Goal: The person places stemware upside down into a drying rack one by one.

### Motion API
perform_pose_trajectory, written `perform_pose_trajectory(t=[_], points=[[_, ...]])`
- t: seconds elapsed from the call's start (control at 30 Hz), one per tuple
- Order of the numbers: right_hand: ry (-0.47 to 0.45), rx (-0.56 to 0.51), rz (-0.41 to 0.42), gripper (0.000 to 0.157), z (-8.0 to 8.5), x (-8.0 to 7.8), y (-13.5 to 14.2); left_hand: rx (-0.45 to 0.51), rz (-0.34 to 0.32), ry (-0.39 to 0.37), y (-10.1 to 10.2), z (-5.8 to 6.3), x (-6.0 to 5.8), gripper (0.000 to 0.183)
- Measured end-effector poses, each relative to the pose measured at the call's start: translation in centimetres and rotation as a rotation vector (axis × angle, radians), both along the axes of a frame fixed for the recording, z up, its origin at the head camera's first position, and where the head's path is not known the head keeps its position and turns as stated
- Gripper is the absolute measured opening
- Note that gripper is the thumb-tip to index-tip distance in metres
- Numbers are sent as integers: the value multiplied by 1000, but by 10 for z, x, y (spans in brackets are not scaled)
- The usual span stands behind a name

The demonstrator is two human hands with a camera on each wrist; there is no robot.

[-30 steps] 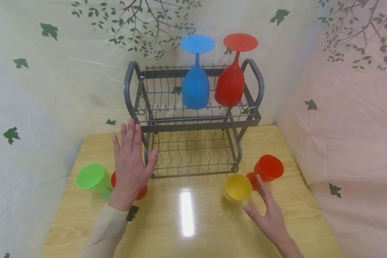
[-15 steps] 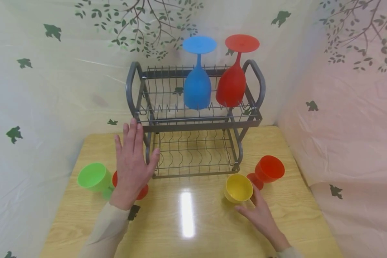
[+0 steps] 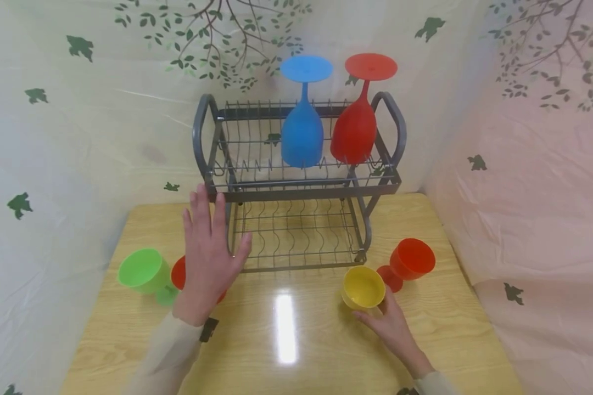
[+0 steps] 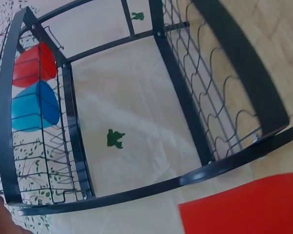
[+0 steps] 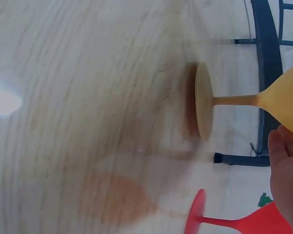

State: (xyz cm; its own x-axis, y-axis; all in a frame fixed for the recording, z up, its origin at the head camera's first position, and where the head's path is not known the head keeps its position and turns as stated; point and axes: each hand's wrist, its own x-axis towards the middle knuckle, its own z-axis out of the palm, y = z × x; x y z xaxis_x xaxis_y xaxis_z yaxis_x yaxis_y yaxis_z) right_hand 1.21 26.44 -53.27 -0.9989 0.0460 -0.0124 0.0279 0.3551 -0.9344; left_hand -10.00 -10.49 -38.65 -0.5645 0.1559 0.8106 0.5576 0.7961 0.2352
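My right hand (image 3: pixel 394 332) grips the bowl of an upright yellow plastic goblet (image 3: pixel 363 288) from its right side, thumb in front. In the right wrist view the stem and round foot of this yellow goblet (image 5: pixel 237 100) show below the fingers, close to the tabletop. My left hand (image 3: pixel 208 263), fingers straight and spread, is beside the front left corner of a dark two-tier dish rack (image 3: pixel 301 193). It partly covers a red goblet (image 3: pixel 178 273). Upside down on the rack's upper tier stand a blue goblet (image 3: pixel 302 137) and a tilted red goblet (image 3: pixel 354 134).
A green goblet (image 3: pixel 142 270) stands at the left of the wooden table (image 3: pixel 247 351). Another red goblet (image 3: pixel 412 259) is just right of the yellow one. Patterned plastic sheeting (image 3: pixel 538 219) surrounds the table at the back and sides.
My right hand has moved left to the yellow goblet and taken hold of its bowl. My left hand has shifted slightly right, its fingers spreading a little.
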Motion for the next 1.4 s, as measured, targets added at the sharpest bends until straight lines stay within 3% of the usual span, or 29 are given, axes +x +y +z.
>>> perform_pose_trajectory(t=[0.2, 0.33, 0.63, 0.8, 1.03, 1.23, 1.4], points=[[59, 38, 14, 86, 11, -2, -8, 47, -93, 76, 5, -15, 14, 71], [95, 66, 35, 88, 21, -7, -17, 42, -145, 68, 8, -28, 25, 68], [216, 86, 134, 89, 42, -20, -42, 29, -124, -43, 12, -47, 46, 67], [283, 114, 175, 90, 50, -25, -55, 53, -161, -92, 14, -49, 53, 68], [369, 208, 205, 91, 57, -28, -63, 57, -236, -258, 19, -52, 63, 71], [460, 295, 231, 97, 64, -31, -68, 71, -251, -362, 23, -56, 68, 73], [533, 366, 263, 96, 70, -34, -70, 81, -257, -401, 27, -61, 73, 74]])
